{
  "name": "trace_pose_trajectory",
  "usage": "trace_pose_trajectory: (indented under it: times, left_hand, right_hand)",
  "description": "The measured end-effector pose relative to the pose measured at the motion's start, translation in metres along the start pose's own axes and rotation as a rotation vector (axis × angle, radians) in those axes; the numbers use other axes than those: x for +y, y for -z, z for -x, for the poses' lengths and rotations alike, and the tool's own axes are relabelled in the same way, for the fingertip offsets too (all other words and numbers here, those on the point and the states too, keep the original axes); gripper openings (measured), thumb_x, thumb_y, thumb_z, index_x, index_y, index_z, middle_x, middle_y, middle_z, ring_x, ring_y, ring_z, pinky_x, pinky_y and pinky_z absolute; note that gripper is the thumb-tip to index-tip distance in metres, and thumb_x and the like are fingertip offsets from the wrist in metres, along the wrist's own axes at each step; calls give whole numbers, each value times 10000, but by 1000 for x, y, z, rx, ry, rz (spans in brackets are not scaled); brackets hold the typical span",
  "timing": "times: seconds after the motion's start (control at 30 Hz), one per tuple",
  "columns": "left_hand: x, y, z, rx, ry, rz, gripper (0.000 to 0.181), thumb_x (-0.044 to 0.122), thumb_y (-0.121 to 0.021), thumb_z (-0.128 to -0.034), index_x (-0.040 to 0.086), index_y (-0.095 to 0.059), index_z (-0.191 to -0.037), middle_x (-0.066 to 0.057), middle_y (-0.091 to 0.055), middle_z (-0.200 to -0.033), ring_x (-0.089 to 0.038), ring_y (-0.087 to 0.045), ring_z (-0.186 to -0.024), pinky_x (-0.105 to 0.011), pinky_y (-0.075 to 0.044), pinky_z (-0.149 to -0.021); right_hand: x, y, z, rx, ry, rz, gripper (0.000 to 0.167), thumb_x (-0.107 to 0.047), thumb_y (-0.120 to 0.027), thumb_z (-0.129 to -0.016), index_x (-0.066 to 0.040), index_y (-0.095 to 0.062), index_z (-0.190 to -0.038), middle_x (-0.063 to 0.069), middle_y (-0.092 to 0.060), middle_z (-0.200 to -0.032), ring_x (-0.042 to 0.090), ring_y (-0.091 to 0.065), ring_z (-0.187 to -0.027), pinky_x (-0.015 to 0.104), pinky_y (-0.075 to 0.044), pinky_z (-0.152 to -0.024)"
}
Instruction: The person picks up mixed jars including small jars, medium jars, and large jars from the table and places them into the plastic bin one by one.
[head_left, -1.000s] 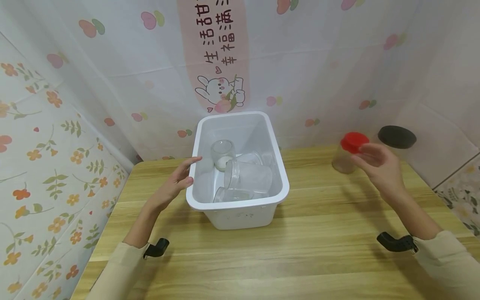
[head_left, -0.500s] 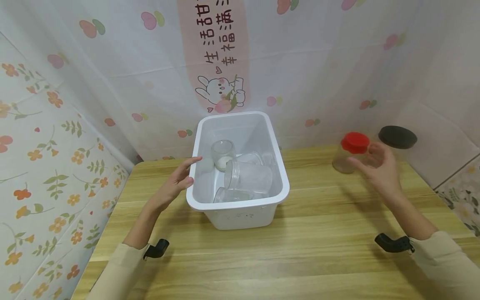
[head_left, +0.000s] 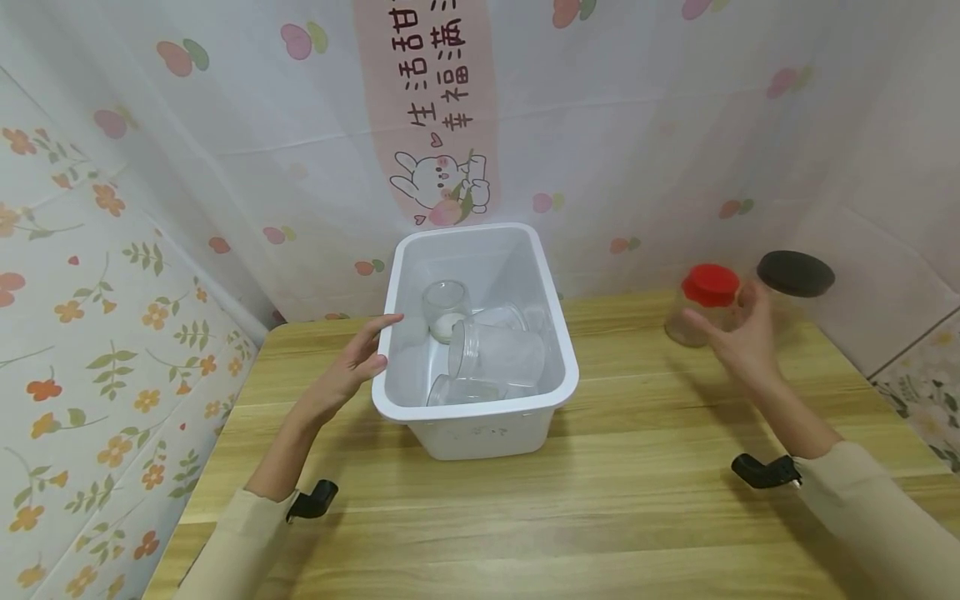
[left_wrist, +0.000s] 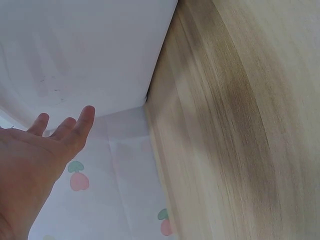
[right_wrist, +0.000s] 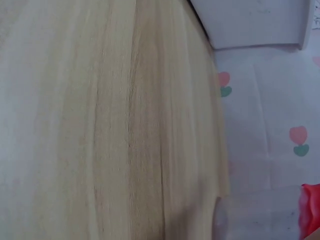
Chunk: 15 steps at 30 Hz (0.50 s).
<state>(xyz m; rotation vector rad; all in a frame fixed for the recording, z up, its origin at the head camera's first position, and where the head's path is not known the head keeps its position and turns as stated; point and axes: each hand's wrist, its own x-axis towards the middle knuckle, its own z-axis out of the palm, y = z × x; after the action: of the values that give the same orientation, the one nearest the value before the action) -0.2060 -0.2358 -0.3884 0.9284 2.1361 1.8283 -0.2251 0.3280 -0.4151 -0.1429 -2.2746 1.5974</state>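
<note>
Where streaky wood [head_left: 600, 483] spreads, red-lidded cylindrical jar [head_left: 708, 288] stands.

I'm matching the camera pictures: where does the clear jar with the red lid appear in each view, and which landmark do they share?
Head: the red-lidded jar stands right of centre, partly behind the right hand.
Left wrist: not in the picture.
Right wrist: bottom right corner, cut off by the frame, lid at the right edge.
Shared landmark: the white tub, central in head, upper left in left wrist, top right in right wrist.
</note>
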Motion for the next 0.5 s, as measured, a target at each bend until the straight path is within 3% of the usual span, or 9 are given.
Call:
trace_pose_trajectory:
  times: [0.23, 0.5]
  left_hand:
    - [0, 0, 0, -3, -4, -2, 580, 362, -544, -1058, 232, -313, -1574, -254, -188, -1586, -484, -369, -1285, -542, -448, -955]
    - [0, 0, 0, -1, -6, 0, 586, 378, -550, -1054, 234, -317, -1572, -269, -201, -1567, -325, -442, -1257, -527, -457, -952]
  right_hand:
    - [8, -7, -12, 42, -82, 14, 1066, -331, -753, -914, -124, 19, -1619, 177, -29, -1662, 297, -54, -1514, 402, -106, -1183]
    - [13, -12, -24, 102, -101, -26, 994, -324, -760, -906, -140, -83, -1611, 143, -165, -1634, 239, -183, -1480, 383, -193, -1166]
